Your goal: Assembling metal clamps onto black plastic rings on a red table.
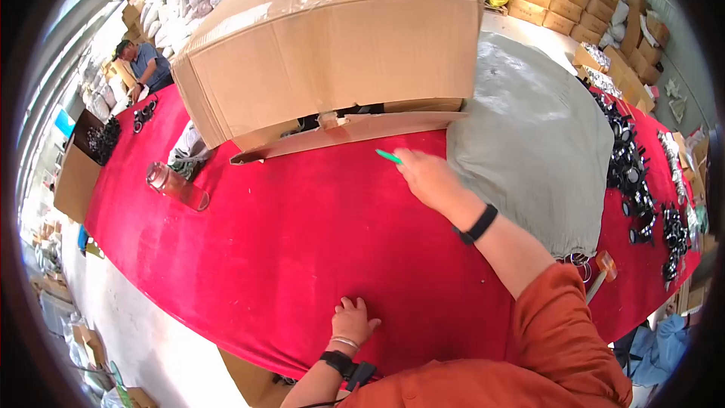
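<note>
**Two hands on a red surface, one with a green stick**

Down at 6 o'clock, the left hand lies flat on the long surface covered in red cloth. Its fingers are spread a little and it holds nothing. It has a thin bracelet and a black band on the wrist.

Up past the middle, at about 12 o'clock, the right hand reaches out on an arm in an orange sleeve. Its fingers are pinched on a small thin green stick, which pokes out toward 10 o'clock, just above the red cloth.

Just past the stick, a big brown cardboard box sits tipped on its side, with its flap lying on the surface.

At 3 o'clock, right beside the right hand, is a big grey cloth sack.

At 9 o'clock, a clear glass jar lies on its side.

Far off at 10 o'clock, another person bends over the surface.
</note>
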Motion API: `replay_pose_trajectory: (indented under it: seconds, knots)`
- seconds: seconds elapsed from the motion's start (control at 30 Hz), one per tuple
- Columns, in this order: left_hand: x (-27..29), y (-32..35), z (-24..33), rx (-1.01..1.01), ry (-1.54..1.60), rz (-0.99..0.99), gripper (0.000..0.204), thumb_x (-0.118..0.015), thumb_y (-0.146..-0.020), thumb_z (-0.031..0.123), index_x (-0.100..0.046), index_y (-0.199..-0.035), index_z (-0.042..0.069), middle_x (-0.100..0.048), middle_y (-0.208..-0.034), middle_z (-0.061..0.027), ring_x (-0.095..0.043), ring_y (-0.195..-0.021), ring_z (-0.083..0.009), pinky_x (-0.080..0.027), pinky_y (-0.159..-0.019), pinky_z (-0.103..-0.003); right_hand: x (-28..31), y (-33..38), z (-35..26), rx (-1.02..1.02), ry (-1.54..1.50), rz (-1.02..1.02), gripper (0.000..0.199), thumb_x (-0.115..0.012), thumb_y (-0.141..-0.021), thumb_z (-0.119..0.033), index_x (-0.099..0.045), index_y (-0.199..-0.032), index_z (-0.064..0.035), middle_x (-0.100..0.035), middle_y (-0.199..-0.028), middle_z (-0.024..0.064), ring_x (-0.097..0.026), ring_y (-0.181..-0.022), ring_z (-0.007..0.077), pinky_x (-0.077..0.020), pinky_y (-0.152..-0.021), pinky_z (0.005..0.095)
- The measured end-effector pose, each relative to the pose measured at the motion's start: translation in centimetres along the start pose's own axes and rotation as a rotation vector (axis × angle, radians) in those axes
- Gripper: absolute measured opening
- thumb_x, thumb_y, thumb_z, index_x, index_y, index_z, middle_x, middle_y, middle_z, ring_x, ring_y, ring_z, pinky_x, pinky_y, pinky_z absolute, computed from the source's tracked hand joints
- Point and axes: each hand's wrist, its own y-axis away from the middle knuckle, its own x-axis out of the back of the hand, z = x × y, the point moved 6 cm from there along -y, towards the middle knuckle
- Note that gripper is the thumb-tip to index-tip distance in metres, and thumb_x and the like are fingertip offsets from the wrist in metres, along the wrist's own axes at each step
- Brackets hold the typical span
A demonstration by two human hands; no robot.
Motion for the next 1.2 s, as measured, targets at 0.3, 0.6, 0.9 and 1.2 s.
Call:
replay_pose_trajectory:
  seconds: [0.3,0.6,0.9,1.2]
  knots:
    - [2.7,-5.1,-7.2,-0.215,0.111,0.601,0.067,-0.061,-0.077,0.038,-0.041,-0.130,0.002,-0.033,-0.138,-0.0195,-0.026,-0.131,-0.0343,-0.022,-0.105,-0.049,-5.9,-11.8,-3.9,0.074,0.436,-0.074,0.014,-0.048,-0.084,-0.006,-0.050,-0.097,-0.0017,-0.057,-0.079,0.0139,-0.060,-0.066,0.0314,-0.0490,-0.057,0.0402]
    - [2.0,-5.6,-7.2,-0.234,0.161,0.602,0.066,-0.052,-0.081,0.040,-0.037,-0.133,0.002,-0.026,-0.143,-0.0194,-0.021,-0.134,-0.0337,-0.011,-0.109,-0.049,-7.6,-14.1,-2.5,0.021,0.582,-0.130,0.014,-0.051,-0.078,-0.005,-0.053,-0.090,0.0008,-0.060,-0.083,0.0148,-0.064,-0.074,0.0273,-0.0529,-0.061,0.0365]
    - [1.8,-5.7,-7.3,-0.242,0.204,0.612,0.066,-0.052,-0.081,0.039,-0.037,-0.134,0.003,-0.028,-0.142,-0.0186,-0.020,-0.134,-0.0328,-0.012,-0.109,-0.048,-6.4,-11.8,-2.1,-0.014,0.546,-0.172,0.014,-0.049,-0.079,-0.006,-0.053,-0.091,-0.0002,-0.062,-0.080,0.0145,-0.064,-0.072,0.0300,-0.0527,-0.060,0.0386]
    - [2.2,-5.1,-7.9,-0.250,0.224,0.645,0.064,-0.055,-0.081,0.038,-0.039,-0.133,0.004,-0.030,-0.141,-0.0179,-0.025,-0.132,-0.0313,-0.015,-0.108,-0.048,-1.6,-2.7,-1.5,-0.041,0.229,0.019,0.018,-0.050,-0.084,-0.013,-0.053,-0.100,-0.0053,-0.061,-0.082,0.0188,-0.059,-0.067,0.0354,-0.0465,-0.056,0.0442]
